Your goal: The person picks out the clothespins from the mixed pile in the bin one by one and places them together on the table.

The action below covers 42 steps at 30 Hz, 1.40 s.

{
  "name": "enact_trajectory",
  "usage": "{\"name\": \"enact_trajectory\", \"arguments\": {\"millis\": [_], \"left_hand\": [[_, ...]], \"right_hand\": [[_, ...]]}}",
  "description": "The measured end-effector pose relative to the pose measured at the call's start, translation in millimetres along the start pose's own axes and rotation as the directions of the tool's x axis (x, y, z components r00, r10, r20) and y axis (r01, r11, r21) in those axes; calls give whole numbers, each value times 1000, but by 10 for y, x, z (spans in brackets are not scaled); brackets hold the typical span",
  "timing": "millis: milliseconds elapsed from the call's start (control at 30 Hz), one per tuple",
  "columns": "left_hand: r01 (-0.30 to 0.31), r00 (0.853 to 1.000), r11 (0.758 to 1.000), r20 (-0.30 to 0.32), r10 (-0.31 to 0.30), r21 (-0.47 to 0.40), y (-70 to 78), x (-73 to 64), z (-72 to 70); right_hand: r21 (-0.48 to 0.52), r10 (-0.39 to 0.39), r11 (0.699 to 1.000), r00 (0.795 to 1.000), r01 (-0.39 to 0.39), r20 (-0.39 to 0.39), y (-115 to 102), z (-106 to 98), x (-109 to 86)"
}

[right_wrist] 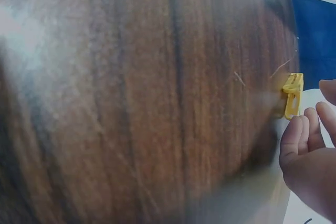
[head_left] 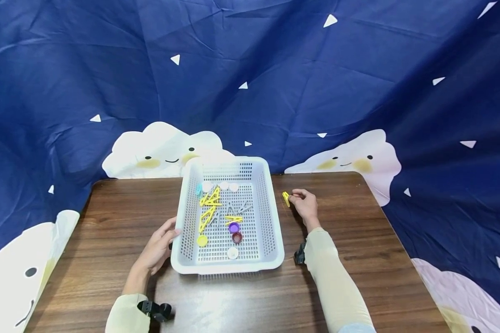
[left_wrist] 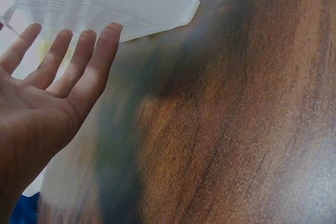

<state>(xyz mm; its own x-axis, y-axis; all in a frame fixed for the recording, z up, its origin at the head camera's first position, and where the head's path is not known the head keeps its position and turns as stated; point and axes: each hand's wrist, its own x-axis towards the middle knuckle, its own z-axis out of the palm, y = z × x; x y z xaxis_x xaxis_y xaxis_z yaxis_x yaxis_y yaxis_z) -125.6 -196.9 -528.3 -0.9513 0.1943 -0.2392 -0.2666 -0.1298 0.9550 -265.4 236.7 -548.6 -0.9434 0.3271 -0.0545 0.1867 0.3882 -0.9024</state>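
Observation:
A white perforated plastic basket [head_left: 277,252] stands on the wooden table, with several yellow and grey clothespins and round bottle caps inside. My left hand [head_left: 160,245] is at the basket's left side, fingertips right at its wall. In the left wrist view, its four fingers [left_wrist: 86,51] are extended and slightly spread beside the basket [left_wrist: 131,3]. To the right of the basket is a yellow clothespin [head_left: 286,199], with my right hand [head_left: 306,206] close beside it. The right wrist view shows loosely bent fingertips right at the lower end of the clothespin [right_wrist: 293,98].
The brown wooden table [head_left: 358,222] extends on both sides of the basket. Behind its far edge hangs a dark blue cloth [head_left: 254,69] with white clouds and triangles. A blue clothespin [head_left: 198,189] lies at the basket's left wall, and a purple cap [head_left: 234,227] near its middle.

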Motion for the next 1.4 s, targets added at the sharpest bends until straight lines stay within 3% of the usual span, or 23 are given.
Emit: {"name": "enact_trajectory", "arguments": {"millis": [267, 933, 1400], "left_hand": [[-3, 1000, 1000, -5, 3, 4, 7, -9, -10], [-31, 999, 999, 12, 31, -6, -18, -2, -5], [-21, 1000, 1000, 9, 22, -4, -18, -8, -2]], "right_hand": [[5, -67, 998, 998, 67, -11, -140, -52, -17], [124, -194, 976, 975, 180, 108, -653, -86, -43], [176, -265, 953, 959, 245, 100, -937, -87, -77]]}}
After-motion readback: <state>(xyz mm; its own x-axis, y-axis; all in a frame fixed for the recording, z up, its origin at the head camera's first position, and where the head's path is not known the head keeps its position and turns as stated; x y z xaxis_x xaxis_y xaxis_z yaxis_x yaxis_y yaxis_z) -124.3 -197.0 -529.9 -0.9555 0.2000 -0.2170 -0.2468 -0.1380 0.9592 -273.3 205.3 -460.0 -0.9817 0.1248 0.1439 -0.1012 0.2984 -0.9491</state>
